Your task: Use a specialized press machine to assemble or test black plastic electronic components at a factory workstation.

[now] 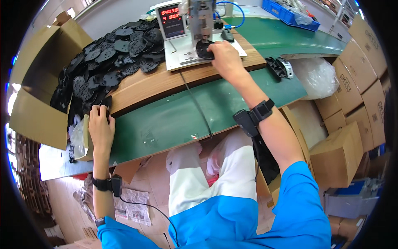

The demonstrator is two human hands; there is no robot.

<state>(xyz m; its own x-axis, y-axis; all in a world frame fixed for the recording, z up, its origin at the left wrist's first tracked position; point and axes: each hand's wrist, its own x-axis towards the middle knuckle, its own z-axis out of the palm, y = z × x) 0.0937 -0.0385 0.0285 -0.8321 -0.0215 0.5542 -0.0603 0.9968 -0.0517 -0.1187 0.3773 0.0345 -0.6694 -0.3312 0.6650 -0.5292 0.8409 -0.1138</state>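
Black round plastic disc flat on the press plate, beside heaped identical discs.

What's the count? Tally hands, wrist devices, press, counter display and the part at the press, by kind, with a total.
Hands: 2, left hand, right hand
Wrist devices: 2
Press: 1
Counter display: 1
Black part under right hand: 1
Total: 7

Right hand holds a black disc under the press; left hand seemingly grips another
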